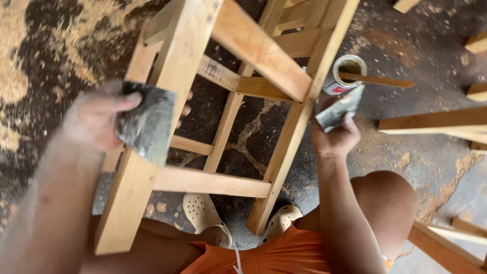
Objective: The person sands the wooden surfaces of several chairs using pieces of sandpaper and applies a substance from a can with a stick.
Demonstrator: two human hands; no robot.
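Sawdust-strewn floor (pixel 416 45), tin with stir stick (pixel 347 71) beyond the frame. Left hand (pixel 99 119) closed on grey sandpaper (pixel 147 127), pressed against a leg of the wooden stool frame (pixel 253 45) — sanding appears in hand. Right hand (pixel 335 134) clutches a second folded sheet (pixel 339 107), off the wood. Next stroke likely needs steady pressure along the grain.

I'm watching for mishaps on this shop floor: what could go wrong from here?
The open can with a stick lying across it stands on the floor right beside the wooden frame; a nudge could tip it. The left hand presses grey sandpaper on a leg, so fingers may scrape the edges. Sawdust could make footing slippery.
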